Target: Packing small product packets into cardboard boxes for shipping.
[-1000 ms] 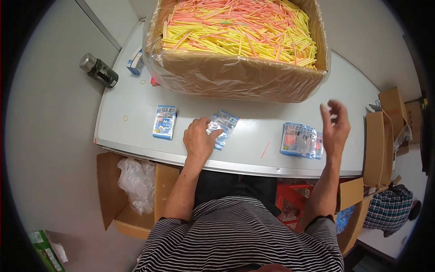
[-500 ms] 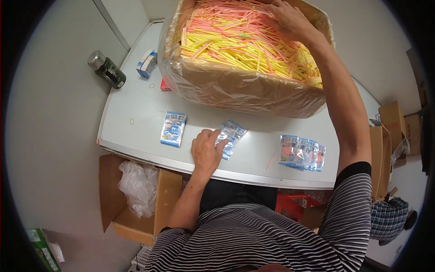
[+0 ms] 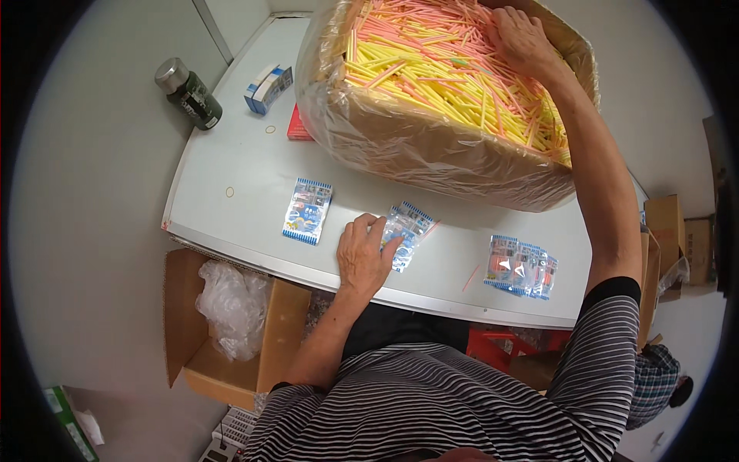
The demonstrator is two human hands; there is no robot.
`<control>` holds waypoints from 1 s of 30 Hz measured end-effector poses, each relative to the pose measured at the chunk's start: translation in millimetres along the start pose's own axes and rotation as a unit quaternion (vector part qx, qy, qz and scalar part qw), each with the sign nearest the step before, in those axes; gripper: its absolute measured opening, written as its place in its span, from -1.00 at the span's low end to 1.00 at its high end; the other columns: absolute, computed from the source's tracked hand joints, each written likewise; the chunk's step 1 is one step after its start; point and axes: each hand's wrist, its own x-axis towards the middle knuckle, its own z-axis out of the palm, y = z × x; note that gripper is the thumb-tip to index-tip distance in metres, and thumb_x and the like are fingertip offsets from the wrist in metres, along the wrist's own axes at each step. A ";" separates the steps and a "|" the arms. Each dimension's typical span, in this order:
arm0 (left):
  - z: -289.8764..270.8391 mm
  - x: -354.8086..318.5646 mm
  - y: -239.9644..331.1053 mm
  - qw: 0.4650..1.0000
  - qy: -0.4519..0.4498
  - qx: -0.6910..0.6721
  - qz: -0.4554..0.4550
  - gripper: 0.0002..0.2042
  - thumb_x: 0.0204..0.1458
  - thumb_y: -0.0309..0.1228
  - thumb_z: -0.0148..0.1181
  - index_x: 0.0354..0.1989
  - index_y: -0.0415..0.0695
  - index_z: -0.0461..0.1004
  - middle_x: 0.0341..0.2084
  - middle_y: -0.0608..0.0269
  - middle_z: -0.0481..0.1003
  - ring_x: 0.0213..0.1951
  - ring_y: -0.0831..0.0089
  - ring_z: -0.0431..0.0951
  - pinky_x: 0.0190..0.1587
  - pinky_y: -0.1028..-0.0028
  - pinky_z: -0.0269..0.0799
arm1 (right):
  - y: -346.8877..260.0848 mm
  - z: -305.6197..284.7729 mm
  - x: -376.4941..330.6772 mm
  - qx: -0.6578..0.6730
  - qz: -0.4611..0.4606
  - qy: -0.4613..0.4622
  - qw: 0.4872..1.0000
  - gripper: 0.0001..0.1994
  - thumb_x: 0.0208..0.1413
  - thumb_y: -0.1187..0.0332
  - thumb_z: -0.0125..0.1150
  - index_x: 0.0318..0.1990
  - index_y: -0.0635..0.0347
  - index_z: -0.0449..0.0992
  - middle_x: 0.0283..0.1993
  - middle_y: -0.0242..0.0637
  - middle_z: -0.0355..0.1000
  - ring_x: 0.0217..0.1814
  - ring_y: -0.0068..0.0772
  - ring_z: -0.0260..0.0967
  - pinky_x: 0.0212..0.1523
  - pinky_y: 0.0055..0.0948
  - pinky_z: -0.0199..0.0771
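My left hand [image 3: 363,254] rests on the white tabletop, thumb apart from the fingers and lying on a small blue-and-clear printed packet [image 3: 413,223]. A thin pink stick [image 3: 432,232] shows at that packet's right edge. My right hand [image 3: 523,40] reaches into the far right part of a large plastic-lined cardboard box [image 3: 454,158]. Its fingers bend down onto thin pink sticks [image 3: 446,31]; the fingertips are partly hidden among them. Yellow sticks [image 3: 431,85] fill the nearer part of the box.
A similar packet [image 3: 308,212] lies left; several overlapping packets [image 3: 520,266] lie right, beside a loose pink stick [image 3: 471,278]. At left stand a dark flask [image 3: 190,94] and a blue-white carton [image 3: 269,89]. An open box [image 3: 281,331] with crumpled plastic sits below. Another person [image 3: 654,385] is at right.
The whole view has shifted slightly. My right hand's fingers, stretched leftward over the sticks before, now bend down among them farther right in the box. My left hand stays by the same packet.
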 end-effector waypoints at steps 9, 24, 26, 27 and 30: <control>0.1 -1.1 1.2 1.000 0.009 -0.022 0.007 -0.65 -0.03 -0.33 0.42 -0.11 -0.27 0.58 -0.12 0.03 0.48 -0.09 0.08 0.49 -0.05 0.21 0.43 | 42.2 9.3 -6.6 0.548 -0.233 0.227 0.771 -0.56 0.42 0.22 -0.22 0.34 0.22 0.23 -0.14 0.12 0.38 -0.05 0.11 0.33 0.11 0.04 0.27; -83.2 71.9 94.7 0.853 0.121 -0.507 -0.023 -0.66 0.18 -0.49 0.29 0.11 -0.30 0.47 -0.07 0.17 0.52 -0.12 0.51 0.50 -0.07 0.51 0.47 | -26.0 -114.7 -158.3 0.826 0.059 -0.218 0.517 -0.67 0.41 0.08 0.01 -0.29 0.13 0.44 -0.59 -0.52 0.30 -0.67 -0.72 0.23 -0.72 -0.68 0.14; -71.4 74.3 111.2 0.785 0.086 -0.613 -0.022 -0.66 0.23 -0.46 0.25 0.14 -0.29 0.45 -0.05 0.18 0.52 -0.12 0.56 0.50 -0.06 0.54 0.45 | -60.8 -113.0 -204.6 0.827 0.101 -0.303 0.463 -0.69 0.39 0.09 0.05 -0.24 0.16 0.42 -0.60 -0.46 0.29 -0.68 -0.67 0.22 -0.72 -0.64 0.16; -59.2 71.7 116.1 0.774 0.028 -0.631 -0.032 -0.65 0.30 -0.35 0.14 0.16 -0.31 0.44 -0.03 0.17 0.53 -0.08 0.50 0.52 0.02 0.48 0.45 | -79.2 -108.8 -222.5 0.832 0.141 -0.357 0.401 -0.72 0.39 0.12 0.06 -0.21 0.17 0.41 -0.56 -0.42 0.30 -0.65 -0.65 0.19 -0.72 -0.62 0.12; -31.8 54.8 109.6 0.830 -0.158 -0.535 -0.013 -0.57 0.38 -0.18 0.01 0.16 -0.33 0.43 -0.02 0.14 0.55 -0.03 0.44 0.54 0.13 0.39 0.44 | -121.5 -68.7 -272.1 0.886 0.167 -0.404 0.152 -0.78 0.38 0.21 0.04 -0.22 0.15 0.33 -0.50 -0.37 0.22 -0.56 -0.56 0.12 -0.68 -0.58 0.02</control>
